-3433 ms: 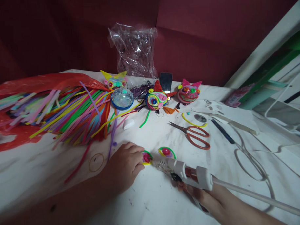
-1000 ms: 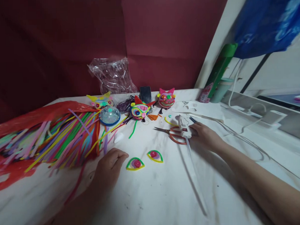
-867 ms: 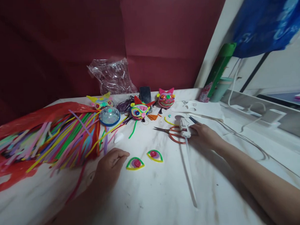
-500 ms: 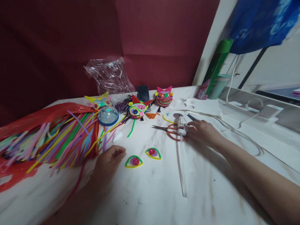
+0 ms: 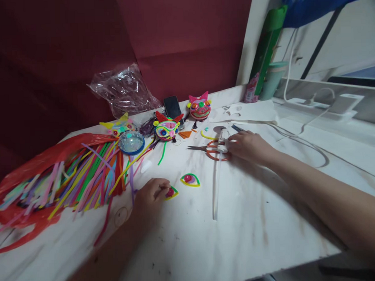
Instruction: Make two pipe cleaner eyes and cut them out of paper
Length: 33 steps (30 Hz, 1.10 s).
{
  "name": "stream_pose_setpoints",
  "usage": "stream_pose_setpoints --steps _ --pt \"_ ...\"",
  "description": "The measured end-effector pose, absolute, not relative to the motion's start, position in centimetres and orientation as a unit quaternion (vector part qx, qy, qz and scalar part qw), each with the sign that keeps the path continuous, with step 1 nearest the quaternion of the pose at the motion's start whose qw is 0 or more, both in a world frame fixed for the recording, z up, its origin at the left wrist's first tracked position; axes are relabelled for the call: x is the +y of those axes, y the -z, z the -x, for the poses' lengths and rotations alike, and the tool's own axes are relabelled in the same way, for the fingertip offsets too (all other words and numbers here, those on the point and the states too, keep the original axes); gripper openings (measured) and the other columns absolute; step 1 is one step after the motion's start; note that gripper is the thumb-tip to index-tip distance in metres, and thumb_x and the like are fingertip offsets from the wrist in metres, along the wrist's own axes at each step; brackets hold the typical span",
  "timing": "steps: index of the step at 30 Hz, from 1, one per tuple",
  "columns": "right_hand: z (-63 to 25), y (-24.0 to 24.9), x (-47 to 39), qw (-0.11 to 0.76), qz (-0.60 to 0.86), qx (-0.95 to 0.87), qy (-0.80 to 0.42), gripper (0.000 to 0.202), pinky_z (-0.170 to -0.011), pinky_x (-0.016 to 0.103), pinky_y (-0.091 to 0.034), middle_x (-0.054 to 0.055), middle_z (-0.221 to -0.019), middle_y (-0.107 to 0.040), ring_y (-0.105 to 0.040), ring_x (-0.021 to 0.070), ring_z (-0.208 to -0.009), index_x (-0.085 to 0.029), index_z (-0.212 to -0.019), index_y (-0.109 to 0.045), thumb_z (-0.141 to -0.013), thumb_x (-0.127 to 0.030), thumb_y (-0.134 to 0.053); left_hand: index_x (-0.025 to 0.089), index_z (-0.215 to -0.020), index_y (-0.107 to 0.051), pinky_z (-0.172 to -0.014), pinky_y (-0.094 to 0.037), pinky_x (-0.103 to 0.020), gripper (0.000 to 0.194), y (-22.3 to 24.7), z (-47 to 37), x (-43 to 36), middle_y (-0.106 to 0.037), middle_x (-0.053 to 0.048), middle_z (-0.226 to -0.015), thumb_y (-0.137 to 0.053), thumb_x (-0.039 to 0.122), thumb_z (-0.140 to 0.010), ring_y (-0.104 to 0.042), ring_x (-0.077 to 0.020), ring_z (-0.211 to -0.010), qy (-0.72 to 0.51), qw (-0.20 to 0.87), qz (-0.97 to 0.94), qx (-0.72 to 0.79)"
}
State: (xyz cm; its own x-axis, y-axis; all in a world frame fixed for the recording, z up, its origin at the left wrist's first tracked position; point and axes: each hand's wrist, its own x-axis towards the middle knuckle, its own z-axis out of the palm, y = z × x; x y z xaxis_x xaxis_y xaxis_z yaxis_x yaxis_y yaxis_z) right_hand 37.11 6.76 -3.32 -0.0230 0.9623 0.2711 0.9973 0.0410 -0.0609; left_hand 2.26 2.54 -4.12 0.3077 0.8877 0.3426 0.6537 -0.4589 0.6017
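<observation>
My left hand (image 5: 151,194) reaches over one of two eye-shaped pieces, with its fingers curled and the thumb a little apart from the forefinger. It covers the left part of this eye piece (image 5: 172,193), which lies flat. Beside it lies the other eye piece (image 5: 190,180), edged in green and yellow with a red centre. My right hand (image 5: 251,145) is closed at the side of a white glue gun (image 5: 223,141), its handle hidden under the fingers. A long clear glue stick (image 5: 217,188) sticks out of the gun. Orange-handled scissors (image 5: 203,148) lie under the gun.
Several pipe cleaners (image 5: 93,176) spread over red plastic at left. A clear dome (image 5: 131,142) and colourful lion-like heads, including a pink one (image 5: 200,107), stand at the back near a phone (image 5: 173,107). Cables (image 5: 298,142) and a white charger (image 5: 347,103) are at right.
My left hand has moved right and forward, onto the left eye piece. My right hand stays at the glue gun. The view has shifted and tilted slightly.
</observation>
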Motion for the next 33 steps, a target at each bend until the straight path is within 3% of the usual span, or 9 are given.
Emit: stream_pose_setpoints --steps 7,16,33 --pt "-36.6 2.2 6.3 0.122 0.699 -0.703 0.046 0.034 -0.080 0.036 -0.044 0.012 -0.109 -0.067 -0.060 0.0282 -0.101 -0.017 -0.108 -0.066 -0.088 -0.034 -0.045 0.022 -0.091 -0.067 -0.074 -0.053 -0.033 0.012 4.7 -1.8 3.0 -0.072 -0.003 -0.084 -0.056 0.024 -0.085 -0.066 -0.0184 -0.081 -0.318 0.066 -0.849 0.416" --pt "-36.7 1.9 6.2 0.118 0.715 -0.686 0.069 0.036 -0.077 0.037 -0.043 0.013 -0.108 -0.068 -0.060 0.0301 -0.098 -0.017 -0.109 -0.066 -0.085 -0.036 -0.048 0.021 -0.100 -0.062 -0.074 -0.056 -0.032 0.018 4.9 -1.8 2.5 -0.071 -0.004 -0.089 -0.054 0.019 -0.084 -0.068 -0.0172 -0.082 -0.347 0.080 -0.815 0.457" --pt "-36.6 2.1 6.2 0.116 0.715 -0.686 0.075 0.034 -0.072 0.034 -0.043 0.012 -0.103 -0.069 -0.062 0.0288 -0.093 -0.018 -0.109 -0.066 -0.085 -0.035 -0.048 0.022 -0.097 -0.063 -0.074 -0.055 -0.033 0.021 5.1 -1.9 2.4 -0.067 -0.003 -0.083 -0.050 0.015 -0.083 -0.065 -0.0179 -0.079 -0.338 0.123 -0.830 0.426"
